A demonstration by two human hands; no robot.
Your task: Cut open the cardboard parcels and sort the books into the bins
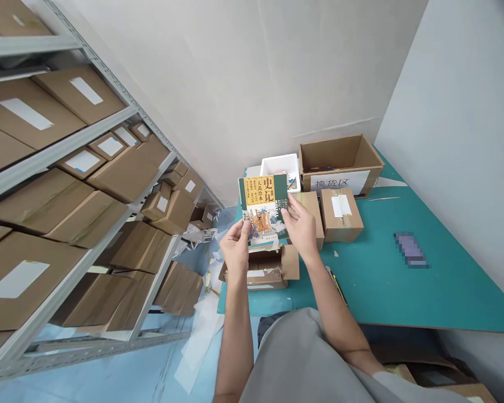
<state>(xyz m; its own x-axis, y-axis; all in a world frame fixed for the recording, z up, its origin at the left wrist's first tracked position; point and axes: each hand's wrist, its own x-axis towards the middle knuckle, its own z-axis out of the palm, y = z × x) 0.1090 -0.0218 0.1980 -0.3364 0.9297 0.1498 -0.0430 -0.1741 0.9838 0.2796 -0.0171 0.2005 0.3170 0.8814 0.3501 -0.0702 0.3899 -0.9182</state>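
Observation:
A book (264,208) with a green, yellow and illustrated cover and Chinese characters is held up, its cover facing me. My left hand (236,246) grips its lower left corner, thumb on the front. At the lower right edge, my right hand (299,226) closes on it with the thumb over the cover. Just below the book stands an open cardboard box (267,281) with its flaps spread, at the front left of the green table (386,274). What that box holds is mostly hidden.
Behind stand a white bin (279,158) and a large open carton (340,182) with a Chinese label. A taped box (341,215), a utility knife (337,284) and a pixelated purple item (410,250) lie on the table. Metal shelves (109,123) of cartons line the left.

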